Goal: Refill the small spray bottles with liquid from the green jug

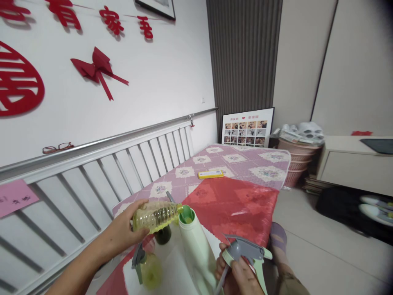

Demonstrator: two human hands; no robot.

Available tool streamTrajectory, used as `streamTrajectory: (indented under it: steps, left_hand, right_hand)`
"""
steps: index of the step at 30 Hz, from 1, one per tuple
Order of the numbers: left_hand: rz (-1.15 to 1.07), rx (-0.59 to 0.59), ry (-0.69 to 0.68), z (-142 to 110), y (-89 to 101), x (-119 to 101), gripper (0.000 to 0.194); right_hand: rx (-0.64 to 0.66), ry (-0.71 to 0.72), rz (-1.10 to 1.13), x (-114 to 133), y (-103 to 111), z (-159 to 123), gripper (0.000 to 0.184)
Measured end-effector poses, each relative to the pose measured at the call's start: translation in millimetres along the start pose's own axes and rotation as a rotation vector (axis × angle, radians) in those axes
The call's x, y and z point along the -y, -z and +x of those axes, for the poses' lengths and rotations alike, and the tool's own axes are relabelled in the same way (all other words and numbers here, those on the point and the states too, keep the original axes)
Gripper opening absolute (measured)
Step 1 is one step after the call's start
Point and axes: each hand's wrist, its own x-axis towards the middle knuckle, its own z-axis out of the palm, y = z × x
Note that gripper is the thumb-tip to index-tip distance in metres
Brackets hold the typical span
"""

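My left hand (139, 223) is wrapped around a ribbed, see-through bottle (158, 215) with yellow-green tint. That bottle lies tilted nearly level, its neck at the open mouth of a tall pale green bottle (196, 250). In my right hand (238, 272) is a grey and pale green spray trigger head (245, 248), its thin tube pointing down beside the tall bottle. Whether my right fingers also touch the tall bottle, I cannot tell. Left of it stand a small yellowish spray bottle (151, 272) with a grey head and a dark round jar (163, 235), partly hidden.
A white sheet (172, 262) and a red plastic sheet (233, 205) lie on the patterned tablecloth (270, 172). A yellow flat box (211, 174) rests farther back. White railings (135, 164) run along the left. Pink baskets (297, 164) and a low cabinet (353, 164) stand at right.
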Motion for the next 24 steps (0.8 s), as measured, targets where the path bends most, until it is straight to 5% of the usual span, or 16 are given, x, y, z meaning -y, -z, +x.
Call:
streamTrajectory:
  steps: [24]
  left_hand:
    - [0.043, 0.066, 0.022, 1.9, 7.5, -8.4, 0.071]
  right_hand:
    - [-0.008, 0.012, 0.01, -0.2, -0.1, 0.2, 0.042]
